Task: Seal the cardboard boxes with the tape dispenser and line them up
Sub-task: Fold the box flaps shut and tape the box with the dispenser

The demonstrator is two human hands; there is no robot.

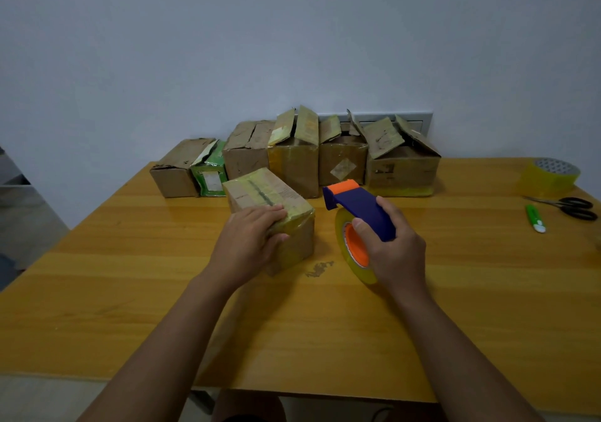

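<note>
A wooden table [130, 291] fills the room's near side, and along its far edge by the wall stands a row of worn cardboard boxes [292, 158], several with flaps standing open; one green-printed box [209, 171] carries a pale label too blurred to read, and another box [343, 164] shows a faded diamond sticker, also unreadable. In front of the row a taped box [260, 194] lies at an angle, its top seam covered in yellowish tape, with the left hand [250, 239] wrapped over its near corner, thumb on the side. Just beside it the right hand [393, 249] grips a blue and orange tape dispenser [357, 207]. Far right sit a spare tape roll [549, 177], black scissors [569, 207] and a small green cutter [535, 218].
</note>
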